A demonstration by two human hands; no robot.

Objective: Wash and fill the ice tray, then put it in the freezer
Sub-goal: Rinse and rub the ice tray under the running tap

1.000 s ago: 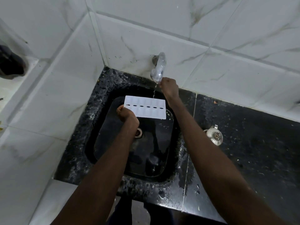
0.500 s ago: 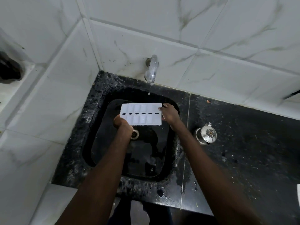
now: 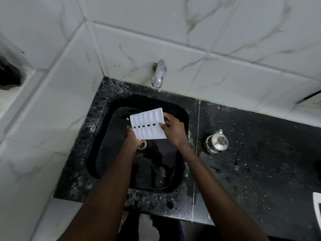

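A white plastic ice tray with two rows of oblong cells and a line of dark holes down its middle is held over the black sink. My left hand grips its left end from below, mostly hidden by the tray. My right hand pinches its right edge, thumb on top. The tray is tilted, its far right corner raised. A chrome tap sticks out of the tiled wall above the sink; no water stream shows.
The sink drain lies just below my left hand. A small steel lidded pot stands on the black speckled counter to the right. A white object shows at the right edge. White marble tiles line the left and back.
My right hand left the tap and took hold of the tray's right edge. The water stream stopped. The tray has tilted and moved slightly toward me.
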